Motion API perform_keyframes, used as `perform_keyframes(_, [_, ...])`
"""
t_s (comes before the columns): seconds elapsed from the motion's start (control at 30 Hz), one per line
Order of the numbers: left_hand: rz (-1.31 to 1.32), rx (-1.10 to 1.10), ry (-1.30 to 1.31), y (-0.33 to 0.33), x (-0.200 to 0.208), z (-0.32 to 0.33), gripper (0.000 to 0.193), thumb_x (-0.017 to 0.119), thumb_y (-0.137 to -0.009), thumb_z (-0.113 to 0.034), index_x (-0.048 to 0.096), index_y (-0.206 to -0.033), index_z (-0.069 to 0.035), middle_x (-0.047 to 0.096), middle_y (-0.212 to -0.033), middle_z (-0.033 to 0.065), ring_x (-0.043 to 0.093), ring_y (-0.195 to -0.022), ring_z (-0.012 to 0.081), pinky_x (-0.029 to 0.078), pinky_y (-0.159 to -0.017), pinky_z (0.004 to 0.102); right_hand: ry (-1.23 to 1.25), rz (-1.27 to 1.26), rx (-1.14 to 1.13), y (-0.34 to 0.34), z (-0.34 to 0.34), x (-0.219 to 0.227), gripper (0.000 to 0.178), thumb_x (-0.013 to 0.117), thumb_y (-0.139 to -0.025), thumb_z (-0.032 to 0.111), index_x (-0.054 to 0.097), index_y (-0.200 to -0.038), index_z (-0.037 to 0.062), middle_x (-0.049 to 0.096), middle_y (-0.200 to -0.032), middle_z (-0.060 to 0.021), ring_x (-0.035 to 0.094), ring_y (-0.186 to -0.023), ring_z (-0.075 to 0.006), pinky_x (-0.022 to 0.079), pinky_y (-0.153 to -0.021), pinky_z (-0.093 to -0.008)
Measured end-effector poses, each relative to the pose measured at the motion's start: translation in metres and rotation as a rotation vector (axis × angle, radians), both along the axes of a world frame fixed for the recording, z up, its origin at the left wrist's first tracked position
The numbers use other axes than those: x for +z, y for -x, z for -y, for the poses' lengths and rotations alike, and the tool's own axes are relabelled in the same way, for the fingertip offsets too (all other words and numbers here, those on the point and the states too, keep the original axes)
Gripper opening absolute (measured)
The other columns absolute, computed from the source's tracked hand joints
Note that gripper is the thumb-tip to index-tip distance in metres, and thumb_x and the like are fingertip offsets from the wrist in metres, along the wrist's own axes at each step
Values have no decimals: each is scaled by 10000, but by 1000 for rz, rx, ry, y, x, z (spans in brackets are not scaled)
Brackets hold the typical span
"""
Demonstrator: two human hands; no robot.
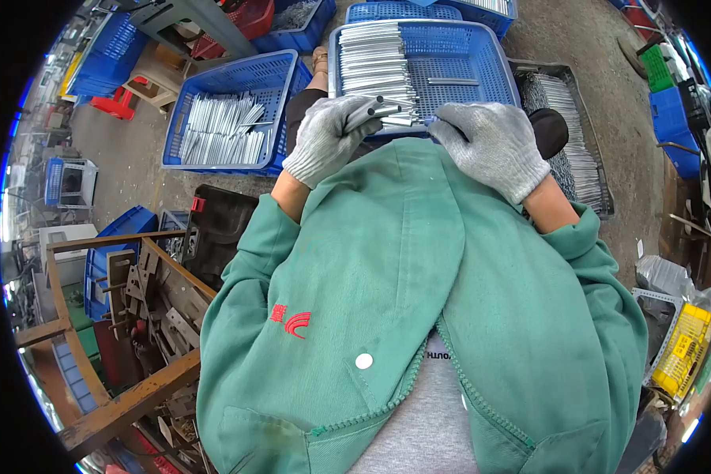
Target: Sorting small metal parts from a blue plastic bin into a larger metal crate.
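My left hand (324, 138), in a grey-white knit glove, is closed around several short metal tubes (363, 117). Their open ends point right, over the near rim of a blue plastic crate (494, 63). My right hand (494, 146), gloved the same way, is bent at the crate's near right side with its fingertips pressed together. What it holds, if anything, is too small to make out. Stacked metal tubes (371, 55) fill the crate's left part, and a couple of loose tubes (453, 81) lie on its floor to the right.
Left of that crate stands another blue crate (272, 79) with more tubes (221, 130). A dark tray (600, 150) of thin metal rods lies to the right. A black tool case (221, 229) and a rusty metal frame (126, 403) are at the lower left. A yellow package (683, 347) sits lower right.
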State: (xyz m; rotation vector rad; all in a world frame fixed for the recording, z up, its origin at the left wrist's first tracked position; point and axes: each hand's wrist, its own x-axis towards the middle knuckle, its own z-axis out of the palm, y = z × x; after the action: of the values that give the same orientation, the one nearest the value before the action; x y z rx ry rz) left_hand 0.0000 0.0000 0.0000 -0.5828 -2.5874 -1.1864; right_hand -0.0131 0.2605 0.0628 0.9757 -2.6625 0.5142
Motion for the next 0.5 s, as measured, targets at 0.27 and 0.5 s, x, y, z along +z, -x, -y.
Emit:
perform_keyframes(0.27, [-238, 45, 44, -1, 1, -4, 297, 756, -750, -123, 730, -1044, -84, 741, -876, 50, 657, -727, 240, 496, -740, 346, -60, -44, -6, -2, 0, -3, 271, 584, -928, 332, 702, -788, 133, 692, -659, -32, 602, -488, -213, 456, -475, -342])
perform_keyframes(0.5, [-273, 96, 161, -6, 16, -11, 286, 746, -715, -100, 732, -1001, -98, 744, -880, 32, 663, -735, 215, 493, -745, 340, -42, -3, 8, -3, 0, 7, 265, 589, -918, 324, 702, -776, 131, 681, -645, -33, 600, -489, -213, 461, -482, -343])
